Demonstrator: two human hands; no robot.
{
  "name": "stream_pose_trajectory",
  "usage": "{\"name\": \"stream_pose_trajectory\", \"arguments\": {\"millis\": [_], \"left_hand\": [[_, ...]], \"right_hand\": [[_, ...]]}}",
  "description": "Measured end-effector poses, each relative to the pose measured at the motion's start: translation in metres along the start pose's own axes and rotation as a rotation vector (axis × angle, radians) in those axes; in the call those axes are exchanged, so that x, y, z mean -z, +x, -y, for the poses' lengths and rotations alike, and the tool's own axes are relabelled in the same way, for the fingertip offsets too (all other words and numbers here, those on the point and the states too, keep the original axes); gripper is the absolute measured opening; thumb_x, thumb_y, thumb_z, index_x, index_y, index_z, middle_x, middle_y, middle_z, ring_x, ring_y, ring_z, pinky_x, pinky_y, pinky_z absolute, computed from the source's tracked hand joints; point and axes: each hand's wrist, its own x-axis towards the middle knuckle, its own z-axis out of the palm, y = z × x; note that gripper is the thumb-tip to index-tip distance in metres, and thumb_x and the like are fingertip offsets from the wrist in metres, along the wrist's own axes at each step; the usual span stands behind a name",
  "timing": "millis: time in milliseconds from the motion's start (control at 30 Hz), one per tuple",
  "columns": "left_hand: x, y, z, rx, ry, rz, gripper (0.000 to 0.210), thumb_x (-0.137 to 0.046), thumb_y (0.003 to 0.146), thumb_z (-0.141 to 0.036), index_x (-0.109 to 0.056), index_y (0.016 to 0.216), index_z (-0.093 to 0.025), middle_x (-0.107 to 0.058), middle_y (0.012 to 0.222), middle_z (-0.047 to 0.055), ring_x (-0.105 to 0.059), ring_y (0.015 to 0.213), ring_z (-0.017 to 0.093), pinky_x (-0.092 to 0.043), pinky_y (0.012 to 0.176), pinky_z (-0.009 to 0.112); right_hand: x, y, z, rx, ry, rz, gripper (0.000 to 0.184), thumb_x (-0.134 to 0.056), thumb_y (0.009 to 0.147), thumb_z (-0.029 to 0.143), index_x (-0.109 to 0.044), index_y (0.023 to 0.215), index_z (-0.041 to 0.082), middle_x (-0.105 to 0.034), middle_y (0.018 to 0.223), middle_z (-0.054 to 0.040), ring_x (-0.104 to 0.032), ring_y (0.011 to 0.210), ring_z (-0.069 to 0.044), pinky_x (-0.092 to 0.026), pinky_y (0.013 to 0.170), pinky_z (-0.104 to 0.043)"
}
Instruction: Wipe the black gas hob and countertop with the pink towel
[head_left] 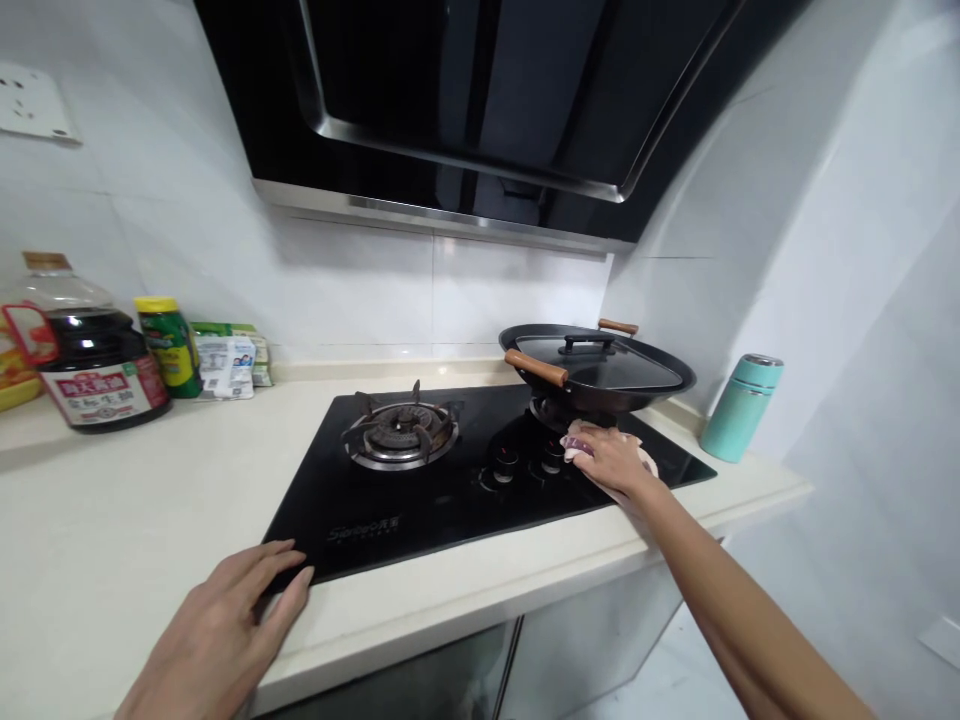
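Observation:
My right hand (pixel 616 458) presses a pale, crumpled cloth (pixel 643 462) onto the black glass gas stove (pixel 442 510), just in front of the right burner and beside a control knob (pixel 552 456). Its fingers are bent over the cloth, which is partly hidden under the palm. My left hand (pixel 229 615) rests on the counter at the stove's front left corner, fingers apart and holding nothing; the fingertips touch the glass edge. Above the right burner sits a black wok (pixel 675 375) with wooden handles and a lid (pixel 600 365). The left burner (pixel 403 432) is bare.
A range hood (pixel 450 100) hangs low over the stove. At the right end of the counter stands a turquoise flask (pixel 742 408). To the left are a large soy sauce jug (pixel 101 370), a green bottle with a yellow cap (pixel 169 345) and some packets (pixel 229 360).

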Motion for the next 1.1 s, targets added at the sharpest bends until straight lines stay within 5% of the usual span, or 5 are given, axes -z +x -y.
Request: {"name": "stream_pose_trajectory", "arguments": {"millis": [267, 600, 733, 967, 1100], "left_hand": [[-0.005, -0.005, 0.004, 0.027, -0.007, 0.017, 0.043, -0.055, 0.091, -0.061, -0.076, 0.101, -0.025, -0.078, 0.115, 0.009, -0.073, 0.107, 0.029, -0.056, 0.101, 0.042], [-0.003, 0.0, 0.007, 0.001, 0.001, 0.027, 0.043, -0.055, 0.09, -0.06, -0.077, 0.098, -0.025, -0.079, 0.111, 0.008, -0.075, 0.104, 0.03, -0.058, 0.099, 0.043], [-0.003, 0.0, 0.011, -0.012, 0.012, 0.04, 0.041, -0.057, 0.089, -0.06, -0.077, 0.1, -0.026, -0.08, 0.112, 0.007, -0.074, 0.105, 0.028, -0.058, 0.1, 0.041], [-0.004, -0.002, 0.006, -0.013, 0.01, 0.036, 0.044, -0.054, 0.091, -0.061, -0.076, 0.101, -0.024, -0.078, 0.115, 0.01, -0.073, 0.107, 0.029, -0.056, 0.101, 0.043], [-0.005, -0.005, -0.001, 0.026, 0.009, 0.05, 0.047, -0.05, 0.094, -0.059, -0.075, 0.106, -0.022, -0.076, 0.119, 0.012, -0.071, 0.112, 0.031, -0.054, 0.103, 0.047]], "right_hand": [[-0.004, -0.072, 0.023, 0.18, 0.208, -0.186, 0.039, -0.053, 0.088, 0.032, -0.069, 0.123, 0.026, -0.068, 0.128, -0.007, -0.053, 0.12, -0.031, -0.034, 0.101, -0.049], [0.001, -0.148, 0.085, 0.482, 0.482, -0.244, 0.028, -0.062, 0.078, 0.024, -0.067, 0.106, 0.027, -0.07, 0.11, -0.0017, -0.055, 0.1, -0.025, -0.035, 0.089, -0.039], [-0.007, -0.132, 0.034, 0.315, 0.41, -0.326, 0.023, -0.056, 0.086, 0.035, -0.069, 0.101, 0.023, -0.07, 0.104, -0.0059, -0.057, 0.096, -0.025, -0.037, 0.088, -0.039], [-0.007, -0.108, -0.118, -0.445, 0.055, -0.23, 0.044, -0.042, 0.093, 0.053, -0.072, 0.107, 0.024, -0.071, 0.113, -0.0128, -0.059, 0.108, -0.035, -0.04, 0.09, -0.047], [-0.002, -0.1, -0.128, -0.52, -0.068, -0.177, 0.049, -0.036, 0.098, 0.056, -0.071, 0.106, 0.024, -0.069, 0.122, -0.0117, -0.058, 0.112, -0.037, -0.04, 0.092, -0.052]]}}
